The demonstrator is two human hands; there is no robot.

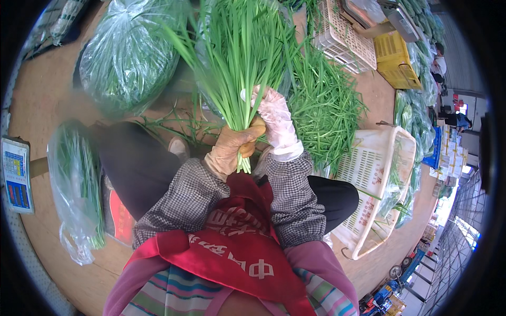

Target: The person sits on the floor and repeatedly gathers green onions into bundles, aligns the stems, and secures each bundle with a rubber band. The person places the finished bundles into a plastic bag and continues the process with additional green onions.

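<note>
My gloved left hand grips the pale lower stems of a bunch of leafy greens that look like garlic chives. The cut ends stick out below the fist, toward my red apron. Higher up, on the bunch's right side, my gloved right hand has its fingers curled around a green blade. The leaves fan out away from me, over a big heap of the same greens. Loose, tangled blades spread out to the right of my right hand.
At left lie a large clear bag of greens, a smaller bagged bundle and a digital scale. On the right are a tipped white plastic basket, a white crate and a yellow crate. People are in the background.
</note>
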